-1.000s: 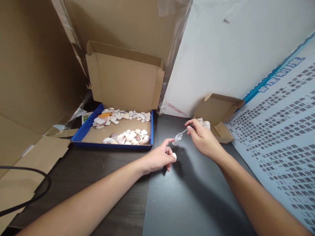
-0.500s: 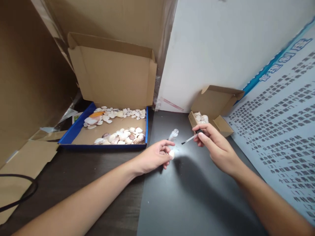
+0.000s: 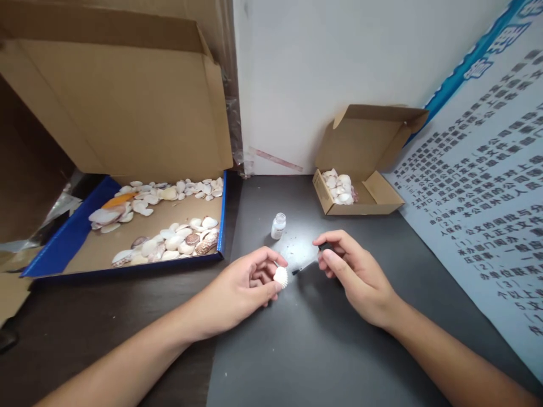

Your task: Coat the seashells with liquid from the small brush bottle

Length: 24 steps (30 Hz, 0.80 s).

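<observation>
Between the thumb and fingers of my left hand [image 3: 250, 285] is a small white ribbed seashell [image 3: 280, 277]. My right hand [image 3: 354, 274] pinches the black cap of a brush applicator [image 3: 309, 264], a clear stem with a dark bristle tip. That tip points left and hangs just right of the shell, seemingly a small gap away. Behind my left hand a small clear glass bottle [image 3: 278, 226] stands upright and uncapped on the dark table, with a label on its front.
At left, a blue-edged cardboard box [image 3: 221, 215] with its lid raised holds many shells in two groups. A smaller open brown box [image 3: 360, 210] at the back right holds white shells. A printed sheet [image 3: 487, 186] borders the right side.
My right hand has brought the brush down and left, closer to the shell. The view has shifted, and the shell's ribbed face now shows more.
</observation>
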### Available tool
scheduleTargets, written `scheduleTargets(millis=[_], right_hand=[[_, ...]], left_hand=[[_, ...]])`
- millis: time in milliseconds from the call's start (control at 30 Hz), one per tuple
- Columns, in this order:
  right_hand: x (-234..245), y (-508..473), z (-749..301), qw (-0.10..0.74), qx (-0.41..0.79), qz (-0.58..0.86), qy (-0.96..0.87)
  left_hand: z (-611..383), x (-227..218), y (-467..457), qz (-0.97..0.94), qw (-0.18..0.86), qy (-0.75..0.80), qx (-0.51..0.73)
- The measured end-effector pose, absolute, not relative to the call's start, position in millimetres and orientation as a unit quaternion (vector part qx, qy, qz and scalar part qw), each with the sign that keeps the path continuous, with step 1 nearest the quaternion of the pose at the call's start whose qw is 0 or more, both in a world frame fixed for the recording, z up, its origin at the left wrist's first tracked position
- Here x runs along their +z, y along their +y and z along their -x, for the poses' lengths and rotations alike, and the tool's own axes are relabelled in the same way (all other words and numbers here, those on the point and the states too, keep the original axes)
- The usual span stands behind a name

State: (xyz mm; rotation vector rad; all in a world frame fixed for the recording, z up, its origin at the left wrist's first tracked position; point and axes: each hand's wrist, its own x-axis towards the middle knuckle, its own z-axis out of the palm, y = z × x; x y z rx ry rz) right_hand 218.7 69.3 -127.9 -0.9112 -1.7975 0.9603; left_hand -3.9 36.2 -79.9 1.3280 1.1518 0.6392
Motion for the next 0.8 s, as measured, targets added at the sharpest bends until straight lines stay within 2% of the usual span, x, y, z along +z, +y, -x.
scheduleTargets(millis=[333, 600, 800], right_hand=[[-124, 59, -217, 0.424, 0.355, 0.352, -0.755], [-123, 57, -215, 0.444, 0.349, 0.344, -0.750], [-123, 51, -214, 0.455, 0.299, 0.348, -0.763]], left_hand=[[7, -79, 35, -0.597, 0.574, 0.497, 0.259], [4, -80, 34, -0.623, 0.542, 0.500, 0.262], [3, -81, 32, -0.641, 0.524, 0.497, 0.261]])
